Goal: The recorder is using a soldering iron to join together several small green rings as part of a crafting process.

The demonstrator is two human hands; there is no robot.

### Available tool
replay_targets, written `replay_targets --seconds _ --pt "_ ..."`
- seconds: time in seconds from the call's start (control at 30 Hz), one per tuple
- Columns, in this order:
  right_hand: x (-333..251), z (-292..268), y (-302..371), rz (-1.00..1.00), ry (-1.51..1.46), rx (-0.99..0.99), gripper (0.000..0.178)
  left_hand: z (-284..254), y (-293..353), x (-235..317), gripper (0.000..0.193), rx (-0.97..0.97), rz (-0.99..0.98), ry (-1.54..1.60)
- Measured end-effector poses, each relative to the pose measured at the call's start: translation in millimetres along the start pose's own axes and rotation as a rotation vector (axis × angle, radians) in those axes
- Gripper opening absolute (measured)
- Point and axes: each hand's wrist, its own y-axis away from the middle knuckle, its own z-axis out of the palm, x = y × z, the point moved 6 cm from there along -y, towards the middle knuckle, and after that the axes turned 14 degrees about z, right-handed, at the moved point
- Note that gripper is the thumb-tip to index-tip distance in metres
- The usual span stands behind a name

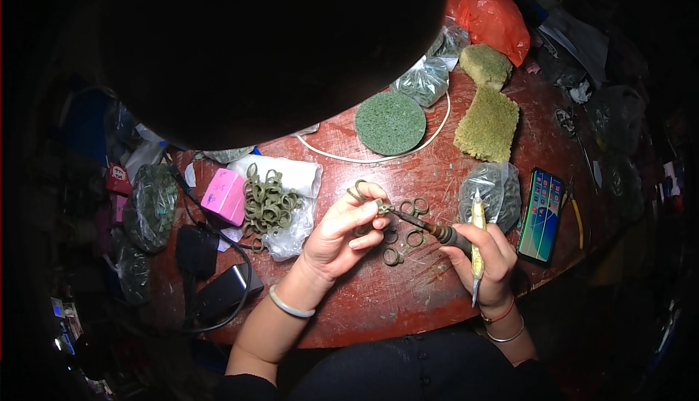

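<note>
My left hand (342, 226) pinches a small green ring (384, 209), likely wax, between thumb and fingers. Another green ring (356, 191) sits about one of its fingertips. In my right hand (486, 259) is a soldering iron (440, 233), its thin dark tip meeting or nearly meeting the pinched ring. A yellow-handled carving tool (478, 244) with pointed metal ends is also held in that hand, roughly upright. Several loose rings (414, 238) lie on the red table below the iron. More rings are heaped in a pile (269, 203) on clear plastic to the left.
Left stand a pink block (223, 196), a dark box (229, 292) and a black cable. Behind are a round green pad (390, 123), yellowish sponges (488, 123) and a red bag (495, 22). Right lie a bag of green pieces (490, 190), a phone (541, 215) and yellow-handled pliers (577, 219). A large dark shape (277, 52) hangs overhead.
</note>
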Motion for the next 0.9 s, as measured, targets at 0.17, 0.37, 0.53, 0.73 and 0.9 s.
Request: replay_targets --seconds 0.17,0.37,0.53,0.73,0.9 --pt "-0.4 0.5 -0.2 0.009 -0.007 -0.006 0.037 0.6 0.7 0.3 0.018 0.007 0.002 -0.028" --pt "-0.2 1.6 -0.1 0.020 -0.020 -0.014 0.037 2.9 0.6 -0.4 0.018 -0.022 -0.002 -0.046" --pt "-1.0 1.7 0.6 0.060 -0.020 -0.042 0.033 2.4 0.7 -0.5 0.018 -0.006 0.008 -0.063" --pt "-3.3 -3.6 -1.6 -0.003 0.007 0.042 0.037 0.1 0.0 -0.9 0.015 -0.024 -0.023 0.031" --pt "-1.6 -5.7 -1.2 0.029 0.008 0.053 0.036 4.2 -1.0 6.8 0.012 0.032 0.070 -0.338"
